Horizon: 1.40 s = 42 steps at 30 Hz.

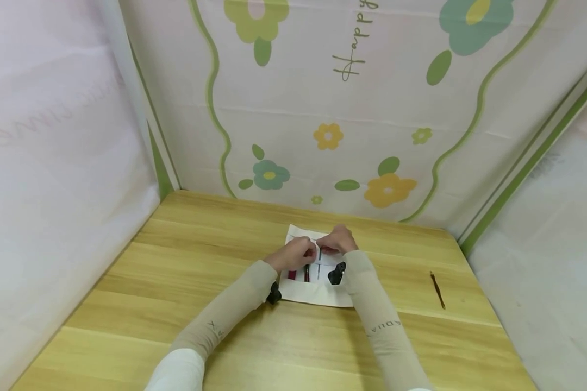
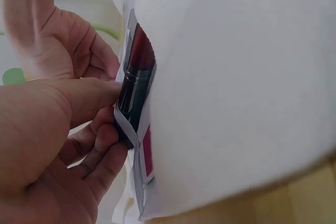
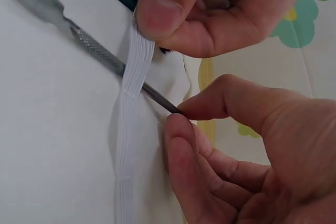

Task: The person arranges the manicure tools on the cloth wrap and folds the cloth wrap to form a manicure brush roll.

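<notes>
A white cloth roll-up case [image 1: 318,295] lies spread on the table beneath both hands. My left hand [image 1: 293,254] pinches the white elastic band [image 3: 137,69] sewn across it, beside a dark tube with a deep red end [image 2: 137,77] tucked under that band. With thumb and forefinger, my right hand [image 1: 337,240] pinches the thin end of a metal cuticle pusher [image 3: 97,48], whose textured shaft passes under the elastic. Its broad flat end points away from the right hand. A crimson item [image 2: 148,153] sits in the case, left of the tube and partly hidden.
To the right on the wooden table [image 1: 401,336] lies a thin dark brown tool [image 1: 437,290]. A flower-printed cloth wall [image 1: 283,108] rises behind the table's far edge, with more cloth walls at both sides.
</notes>
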Each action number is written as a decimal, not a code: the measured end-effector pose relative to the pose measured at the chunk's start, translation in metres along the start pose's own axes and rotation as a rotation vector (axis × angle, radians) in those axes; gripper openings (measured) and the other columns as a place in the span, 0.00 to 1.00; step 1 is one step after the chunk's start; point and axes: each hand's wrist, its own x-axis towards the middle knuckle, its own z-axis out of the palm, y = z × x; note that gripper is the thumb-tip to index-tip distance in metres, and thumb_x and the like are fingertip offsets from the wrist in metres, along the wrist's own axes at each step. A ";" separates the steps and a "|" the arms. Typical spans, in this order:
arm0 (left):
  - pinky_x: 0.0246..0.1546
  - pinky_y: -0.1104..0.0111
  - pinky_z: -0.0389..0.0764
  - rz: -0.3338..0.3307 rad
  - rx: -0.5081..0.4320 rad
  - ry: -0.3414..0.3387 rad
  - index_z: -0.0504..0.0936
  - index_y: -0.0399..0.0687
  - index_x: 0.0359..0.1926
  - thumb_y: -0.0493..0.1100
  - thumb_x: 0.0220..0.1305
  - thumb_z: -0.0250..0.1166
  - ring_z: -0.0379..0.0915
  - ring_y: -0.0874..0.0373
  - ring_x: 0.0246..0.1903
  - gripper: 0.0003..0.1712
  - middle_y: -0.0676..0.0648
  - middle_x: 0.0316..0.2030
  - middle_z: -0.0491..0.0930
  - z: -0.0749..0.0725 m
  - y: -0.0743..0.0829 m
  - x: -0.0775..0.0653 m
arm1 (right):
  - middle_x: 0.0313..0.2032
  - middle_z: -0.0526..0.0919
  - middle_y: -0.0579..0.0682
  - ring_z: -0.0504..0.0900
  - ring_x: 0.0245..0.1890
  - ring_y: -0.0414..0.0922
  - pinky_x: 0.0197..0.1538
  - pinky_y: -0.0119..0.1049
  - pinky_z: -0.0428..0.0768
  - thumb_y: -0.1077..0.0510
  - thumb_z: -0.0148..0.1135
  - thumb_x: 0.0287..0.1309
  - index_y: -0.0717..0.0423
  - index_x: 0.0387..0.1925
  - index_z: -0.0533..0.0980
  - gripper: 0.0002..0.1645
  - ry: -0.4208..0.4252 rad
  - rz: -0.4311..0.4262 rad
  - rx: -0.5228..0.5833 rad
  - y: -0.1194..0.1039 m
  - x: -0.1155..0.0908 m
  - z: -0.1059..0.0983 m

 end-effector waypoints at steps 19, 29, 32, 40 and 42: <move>0.45 0.67 0.76 0.010 0.001 0.012 0.86 0.43 0.34 0.34 0.74 0.64 0.71 0.61 0.34 0.09 0.50 0.31 0.80 -0.002 0.000 0.001 | 0.15 0.85 0.49 0.84 0.17 0.40 0.26 0.30 0.77 0.56 0.73 0.53 0.58 0.19 0.86 0.12 -0.040 -0.098 0.142 0.015 -0.006 -0.003; 0.44 0.68 0.79 0.000 -0.009 0.014 0.88 0.40 0.39 0.33 0.74 0.64 0.73 0.62 0.33 0.07 0.48 0.34 0.84 -0.002 0.001 -0.001 | 0.21 0.89 0.47 0.85 0.19 0.37 0.27 0.26 0.80 0.59 0.71 0.53 0.59 0.27 0.89 0.07 -0.210 -0.014 0.147 0.018 -0.010 -0.007; 0.45 0.68 0.80 -0.009 -0.009 0.004 0.89 0.40 0.40 0.34 0.74 0.64 0.74 0.61 0.34 0.07 0.48 0.35 0.85 -0.002 0.002 -0.001 | 0.23 0.89 0.49 0.86 0.21 0.38 0.29 0.27 0.83 0.61 0.71 0.53 0.60 0.29 0.89 0.06 -0.249 -0.010 0.169 0.019 -0.010 -0.008; 0.41 0.70 0.80 -0.008 0.099 -0.007 0.88 0.45 0.34 0.35 0.72 0.67 0.74 0.62 0.32 0.08 0.50 0.31 0.86 -0.002 0.007 0.003 | 0.27 0.91 0.53 0.89 0.25 0.42 0.31 0.32 0.82 0.50 0.78 0.56 0.59 0.26 0.87 0.16 -0.211 -0.061 0.066 0.027 -0.011 -0.036; 0.41 0.71 0.79 0.001 0.107 -0.012 0.88 0.44 0.35 0.35 0.72 0.67 0.74 0.62 0.33 0.07 0.51 0.32 0.86 -0.003 0.010 0.005 | 0.28 0.91 0.54 0.88 0.25 0.43 0.35 0.35 0.85 0.50 0.78 0.57 0.58 0.23 0.84 0.18 -0.188 -0.073 0.044 0.035 -0.013 -0.051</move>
